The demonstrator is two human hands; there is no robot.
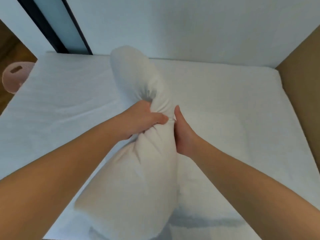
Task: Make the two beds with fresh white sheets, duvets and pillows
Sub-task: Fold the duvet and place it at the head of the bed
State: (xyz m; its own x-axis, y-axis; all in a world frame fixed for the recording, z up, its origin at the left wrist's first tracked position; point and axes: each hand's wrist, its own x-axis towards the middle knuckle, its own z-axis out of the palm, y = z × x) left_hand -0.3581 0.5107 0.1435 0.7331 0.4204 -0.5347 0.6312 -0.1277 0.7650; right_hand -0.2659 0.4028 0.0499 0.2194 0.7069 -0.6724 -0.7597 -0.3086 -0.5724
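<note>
A plump white pillow (138, 170) is held lengthwise over the bed, squeezed narrow at its middle. My left hand (140, 121) grips the bunched fabric on its left side, fingers curled into the folds. On the pillow's right side my right hand (181, 134) clasps it, thumb up along the fabric and fingers hidden behind it. Beneath lies the bed (233, 110), covered by a smooth white sheet. The pillow's far end (128, 63) rises toward the wall.
A brown headboard panel (301, 80) borders the bed on the right. The white wall (173, 23) runs along the far side, with a dark-framed frosted panel (57, 23) at upper left. A pink basket (14, 78) stands on the wooden floor to the left.
</note>
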